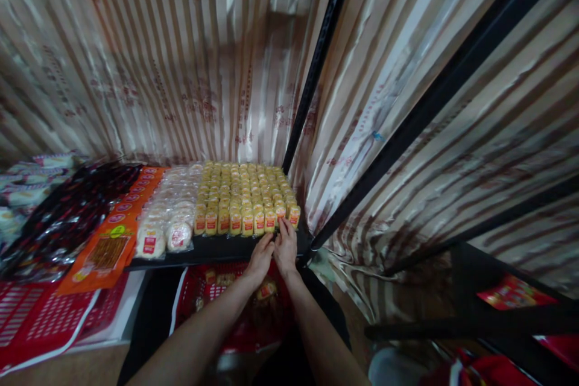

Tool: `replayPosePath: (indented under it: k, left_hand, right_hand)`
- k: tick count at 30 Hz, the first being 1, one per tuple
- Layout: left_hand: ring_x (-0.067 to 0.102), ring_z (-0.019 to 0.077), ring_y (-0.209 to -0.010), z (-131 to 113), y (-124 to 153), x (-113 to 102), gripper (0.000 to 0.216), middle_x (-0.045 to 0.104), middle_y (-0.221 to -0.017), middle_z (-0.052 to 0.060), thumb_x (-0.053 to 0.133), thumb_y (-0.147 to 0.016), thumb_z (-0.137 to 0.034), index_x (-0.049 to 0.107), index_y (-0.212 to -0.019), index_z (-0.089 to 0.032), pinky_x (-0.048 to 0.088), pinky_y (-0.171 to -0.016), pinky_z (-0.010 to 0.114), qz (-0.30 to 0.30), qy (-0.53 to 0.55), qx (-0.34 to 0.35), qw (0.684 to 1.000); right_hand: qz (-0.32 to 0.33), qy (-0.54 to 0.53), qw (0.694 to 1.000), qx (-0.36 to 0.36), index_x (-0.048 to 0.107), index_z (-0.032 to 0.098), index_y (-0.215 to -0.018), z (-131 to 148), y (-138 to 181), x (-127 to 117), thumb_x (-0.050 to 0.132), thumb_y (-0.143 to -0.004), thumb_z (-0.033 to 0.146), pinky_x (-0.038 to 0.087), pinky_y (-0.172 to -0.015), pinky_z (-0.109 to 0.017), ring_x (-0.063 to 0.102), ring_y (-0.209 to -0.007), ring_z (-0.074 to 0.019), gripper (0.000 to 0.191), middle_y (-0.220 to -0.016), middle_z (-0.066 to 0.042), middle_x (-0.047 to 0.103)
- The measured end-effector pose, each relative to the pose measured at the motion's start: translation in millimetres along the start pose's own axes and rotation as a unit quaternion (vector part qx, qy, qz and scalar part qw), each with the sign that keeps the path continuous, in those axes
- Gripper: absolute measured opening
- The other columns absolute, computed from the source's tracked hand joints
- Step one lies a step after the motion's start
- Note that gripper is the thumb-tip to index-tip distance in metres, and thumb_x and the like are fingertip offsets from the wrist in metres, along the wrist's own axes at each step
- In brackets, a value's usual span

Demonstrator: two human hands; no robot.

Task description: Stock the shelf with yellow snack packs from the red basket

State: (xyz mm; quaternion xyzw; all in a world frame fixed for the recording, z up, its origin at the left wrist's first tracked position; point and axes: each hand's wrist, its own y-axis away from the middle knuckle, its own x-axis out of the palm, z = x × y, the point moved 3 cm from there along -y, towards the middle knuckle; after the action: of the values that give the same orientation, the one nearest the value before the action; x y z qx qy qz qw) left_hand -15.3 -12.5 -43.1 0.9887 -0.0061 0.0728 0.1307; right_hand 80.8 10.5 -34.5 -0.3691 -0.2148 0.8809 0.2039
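Small yellow snack packets [244,193] with red-and-white labels stand in tight rows on the black shelf [212,248]. At the front right of these rows, my right hand [286,248] has its fingertips closed on one front packet [281,211]. My left hand [261,262] is close beside it, just below the front row, with its fingers bent together. Whatever the left fingers hold, if anything, is hidden. Below my forearms sits a red basket [181,298] with a few yellow packets in it.
Left of the yellow rows lie clear-wrapped round white snacks [180,235], orange bags [106,253] and dark shiny packets [67,217]. Another red basket [49,319] is at lower left. Black rack posts [316,78] and a striped curtain [203,72] stand behind and to the right.
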Motion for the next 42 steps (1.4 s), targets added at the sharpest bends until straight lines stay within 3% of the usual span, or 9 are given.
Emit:
replayPosePath:
  k: [7,14,21,30,33,38,42]
  left_hand:
    - [0.044,0.0223,-0.125,1,-4,-2,0.037,0.051,-0.133,0.006,0.051,-0.080,-0.022,0.060,-0.116,-0.019,0.038,-0.102,0.036,-0.009,-0.016,-0.005,1.000]
    - [0.044,0.0235,-0.125,6,-8,-2,0.038,0.052,-0.132,0.006,0.057,-0.077,-0.029,0.060,-0.114,-0.021,0.039,-0.101,0.036,-0.017,-0.023,-0.005,1.000]
    - [0.043,0.0242,-0.125,9,-11,-3,0.039,0.051,-0.133,0.007,0.057,-0.078,-0.031,0.060,-0.115,-0.020,0.038,-0.102,0.036,-0.011,-0.030,0.002,0.999]
    - [0.044,0.0207,-0.124,3,-7,3,0.037,0.053,-0.130,0.010,0.049,-0.081,-0.025,0.059,-0.115,-0.014,0.028,-0.109,0.036,-0.013,-0.146,0.053,0.988]
    - [0.047,0.0188,-0.121,-4,3,4,0.036,0.055,-0.128,0.010,0.045,-0.080,-0.017,0.060,-0.112,-0.014,0.032,-0.107,0.034,-0.009,-0.154,0.076,0.985]
    - [0.057,0.0160,-0.103,-3,45,-5,0.032,0.065,-0.108,0.005,0.041,-0.078,-0.013,0.063,-0.100,-0.018,0.041,-0.097,0.031,-0.006,-0.204,0.167,0.965]
    - [0.059,0.0166,-0.090,23,73,-26,0.028,0.067,-0.093,0.006,0.040,-0.079,-0.015,0.065,-0.090,-0.017,0.045,-0.088,0.031,0.040,-0.294,0.156,0.942]
  right_hand:
    - [-0.011,0.002,1.000,0.020,0.051,0.018,-0.127,3,0,1,0.033,-0.073,0.008,0.038,-0.100,-0.040,0.043,-0.119,-0.0216,0.057,-0.128,-0.009,0.050]
    - [0.023,-0.003,1.000,0.012,0.048,0.015,-0.130,1,0,4,0.031,-0.075,0.009,0.036,-0.101,-0.039,0.041,-0.121,-0.0207,0.057,-0.128,-0.009,0.050]
    - [0.013,0.002,1.000,0.026,0.052,0.022,-0.126,2,-1,4,0.034,-0.074,0.008,0.037,-0.099,-0.036,0.041,-0.118,-0.0201,0.057,-0.127,-0.007,0.048]
    - [-0.016,-0.036,0.998,0.039,0.056,0.021,-0.120,0,-2,0,0.034,-0.075,0.011,0.039,-0.097,-0.037,0.047,-0.109,-0.0191,0.051,-0.115,-0.008,0.052]
    - [-0.017,-0.071,0.997,0.022,0.058,0.020,-0.116,6,-1,-10,0.034,-0.077,0.012,0.042,-0.094,-0.035,0.048,-0.109,-0.0181,0.046,-0.113,-0.008,0.053]
    - [-0.003,-0.133,0.991,0.022,0.059,0.017,-0.109,19,30,-30,0.038,-0.081,0.017,0.049,-0.084,-0.033,0.059,-0.087,-0.0158,0.035,-0.100,-0.009,0.060]
    - [0.085,-0.143,0.986,0.023,0.061,0.018,-0.104,21,73,-25,0.040,-0.085,0.023,0.049,-0.080,-0.032,0.061,-0.085,-0.0164,0.029,-0.094,-0.008,0.064]
